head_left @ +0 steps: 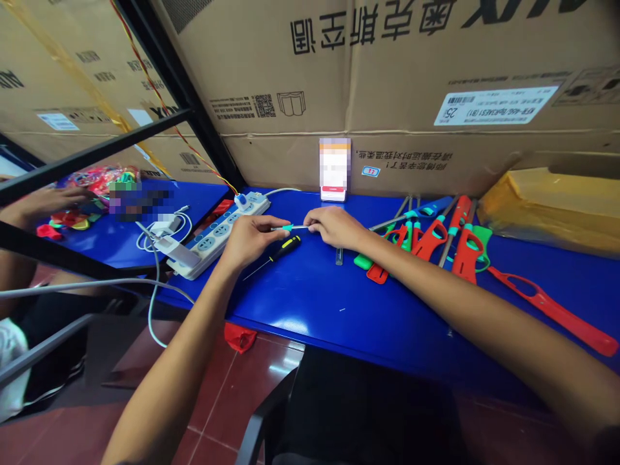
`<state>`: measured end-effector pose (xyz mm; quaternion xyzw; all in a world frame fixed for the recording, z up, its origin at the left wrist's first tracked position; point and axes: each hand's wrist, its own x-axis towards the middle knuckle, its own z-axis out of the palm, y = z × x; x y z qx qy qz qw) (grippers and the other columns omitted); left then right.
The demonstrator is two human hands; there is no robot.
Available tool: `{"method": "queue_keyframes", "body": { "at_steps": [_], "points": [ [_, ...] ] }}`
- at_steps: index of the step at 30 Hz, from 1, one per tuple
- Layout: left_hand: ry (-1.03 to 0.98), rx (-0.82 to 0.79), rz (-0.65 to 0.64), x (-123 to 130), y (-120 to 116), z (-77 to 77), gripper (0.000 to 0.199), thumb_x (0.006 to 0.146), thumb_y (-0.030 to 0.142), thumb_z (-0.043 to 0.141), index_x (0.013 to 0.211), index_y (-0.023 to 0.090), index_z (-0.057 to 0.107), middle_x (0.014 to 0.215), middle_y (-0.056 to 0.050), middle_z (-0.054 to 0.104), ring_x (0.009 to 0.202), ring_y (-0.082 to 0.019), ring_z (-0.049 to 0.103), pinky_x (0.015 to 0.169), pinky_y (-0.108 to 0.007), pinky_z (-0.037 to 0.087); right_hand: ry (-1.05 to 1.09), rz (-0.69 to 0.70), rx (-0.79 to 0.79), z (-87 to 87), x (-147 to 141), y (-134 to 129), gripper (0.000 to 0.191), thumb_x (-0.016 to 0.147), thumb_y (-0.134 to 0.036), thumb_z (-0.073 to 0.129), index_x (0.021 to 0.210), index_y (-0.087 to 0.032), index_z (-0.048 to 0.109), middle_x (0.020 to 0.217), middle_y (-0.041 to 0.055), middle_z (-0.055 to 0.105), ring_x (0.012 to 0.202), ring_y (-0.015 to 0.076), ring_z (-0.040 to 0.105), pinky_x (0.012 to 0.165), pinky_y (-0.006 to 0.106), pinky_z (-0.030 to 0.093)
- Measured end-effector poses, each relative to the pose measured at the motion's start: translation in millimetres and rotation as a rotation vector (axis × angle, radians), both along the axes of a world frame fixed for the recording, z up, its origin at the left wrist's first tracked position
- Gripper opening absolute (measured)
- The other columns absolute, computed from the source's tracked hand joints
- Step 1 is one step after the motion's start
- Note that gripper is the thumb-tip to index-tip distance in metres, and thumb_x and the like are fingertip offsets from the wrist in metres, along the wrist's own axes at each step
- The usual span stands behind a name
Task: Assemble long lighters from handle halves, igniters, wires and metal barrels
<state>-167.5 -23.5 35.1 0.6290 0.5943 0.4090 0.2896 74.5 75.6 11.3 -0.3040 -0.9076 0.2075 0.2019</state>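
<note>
Slender rod with a teal collar, pinched between left hand and right hand over the blue table, near a screwdriver, is best kept straight, with light, even fingertip pressure so neither grip bends it.

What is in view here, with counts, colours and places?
Rod: 1, silvery with teal part, centre
Screwdriver: 1, black and yellow, below rod
Phone: 1, white screen, back centre
Power strip: 1, white, left of rod
Cables: several, mostly white, left
Plastic handles: several, red, green, blue, right
Taped box: 1, tan, back right
Cardboard boxes: at least 2, brown, behind
Frame: 1, black, left
Tabletops: 2, blue, left and centre
Small pieces: several, multicoloured, far left
Co-worker's hand: 1, bare, far left
Left hand: 1, bare, holding rod
Right hand: 1, bare, holding rod
</note>
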Motion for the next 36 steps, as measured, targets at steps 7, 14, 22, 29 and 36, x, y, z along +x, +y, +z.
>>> {"method": "queue_keyframes", "body": {
  "at_steps": [7, 14, 22, 29, 36],
  "points": [
    [0.127, 0.069, -0.033, 4.8, 6.6, -4.2, 0.032, 0.086, 0.038, 0.092, 0.112, 0.020, 0.094, 0.115, -0.011, 0.092, 0.106, -0.031, 0.087, 0.108, -0.048, 0.067, 0.020, -0.003, 0.007, 3.3, -9.9, -12.1, 0.023, 0.109, -0.019, 0.064, 0.118, -0.023, 0.085, 0.123, 0.0093, 0.087, 0.112, 0.0276, 0.077, 0.098, 0.041, 0.050],
    [0.331, 0.082, -0.047, -3.4, 8.7, -2.6, 0.026, 0.096, 0.038, 0.082, 0.113, 0.023, 0.094, 0.113, -0.009, 0.092, 0.104, -0.031, 0.085, 0.105, -0.047, 0.066, 0.020, -0.032, -0.035, 5.8, -9.1, -9.3, 0.017, 0.107, -0.018, 0.072, 0.115, -0.023, 0.086, 0.119, 0.0082, 0.088, 0.110, 0.0270, 0.077, 0.097, 0.042, 0.053],
    [0.307, 0.057, -0.078, 1.7, 13.4, -3.3, 0.024, 0.093, 0.041, 0.082, 0.107, 0.023, 0.092, 0.108, -0.007, 0.092, 0.096, -0.029, 0.084, 0.095, -0.042, 0.066, 0.005, -0.069, -0.010, 7.5, -8.8, -9.7, 0.017, 0.106, -0.019, 0.073, 0.111, -0.025, 0.088, 0.118, 0.0069, 0.089, 0.109, 0.0264, 0.078, 0.096, 0.041, 0.052],
    [0.333, 0.103, -0.096, 2.6, 15.2, -4.8, 0.025, 0.098, 0.040, 0.076, 0.111, 0.023, 0.090, 0.116, -0.008, 0.091, 0.107, -0.028, 0.084, 0.105, -0.043, 0.065, 0.090, -0.034, -0.128, 10.0, -3.9, -5.8, 0.018, 0.105, -0.022, 0.073, 0.121, -0.024, 0.081, 0.111, 0.0051, 0.089, 0.106, 0.0244, 0.081, 0.100, 0.040, 0.056],
    [0.437, 0.153, -0.149, 2.8, 15.1, -6.1, 0.029, 0.105, 0.040, 0.068, 0.115, 0.022, 0.088, 0.119, -0.010, 0.090, 0.108, -0.028, 0.083, 0.104, -0.043, 0.063, 0.109, -0.023, -0.144, 8.1, -1.9, -6.8, 0.032, 0.102, -0.021, 0.075, 0.133, -0.026, 0.074, 0.108, 0.0035, 0.089, 0.105, 0.0254, 0.082, 0.098, 0.040, 0.056]
  ]
}}
